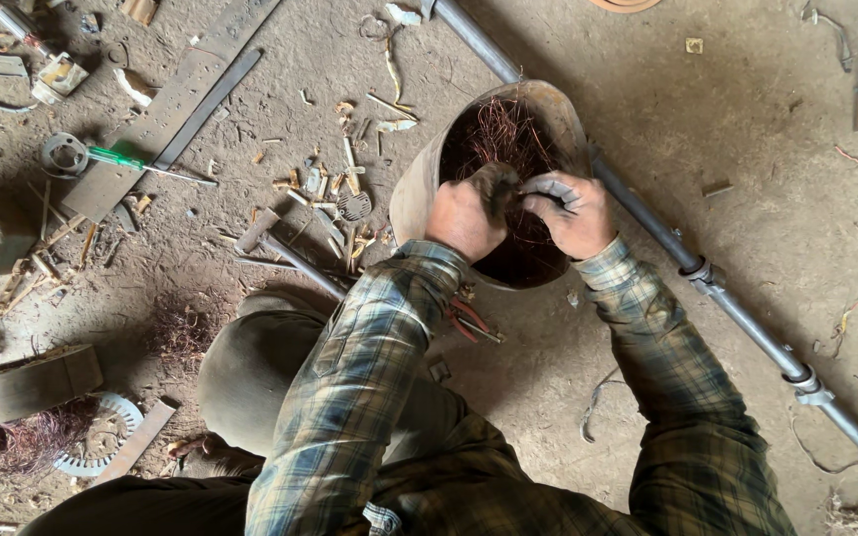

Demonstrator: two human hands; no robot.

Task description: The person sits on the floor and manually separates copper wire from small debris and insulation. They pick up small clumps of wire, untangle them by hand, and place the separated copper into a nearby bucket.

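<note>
Crouching over the dirt floor (647, 119), a person in a plaid shirt has both hands at the near rim of a round metal motor housing (419, 184) that lies tipped on the ground in the middle of the scene, its mouth facing up and toward them. Inside it sits a tangle of reddish copper wire (499, 134). The left hand (469, 213) is clenched, its blackened fingers curled around strands of that wire at the rim. The right hand (573, 210), just beside it and almost touching, pinches the same bunch of wire between thumb and fingers.

A long grey metal pipe (747, 323) with couplings runs diagonally from the far middle to the near right, passing behind the housing and touching its right side. Red-handled pliers (469, 323) lie on the floor just near of the housing, partly hidden under the left sleeve. To the left, a hammer (280, 248) rests among a scatter of small wood and paper slivers (340, 184). Farther left, a green-handled screwdriver (136, 164) lies across a flat metal bar (166, 109). A loose clump of copper wire (181, 333) sits on the floor by the person's knee, and another clump (27, 442) lies at the near left beside a toothed metal ring (101, 437).
</note>
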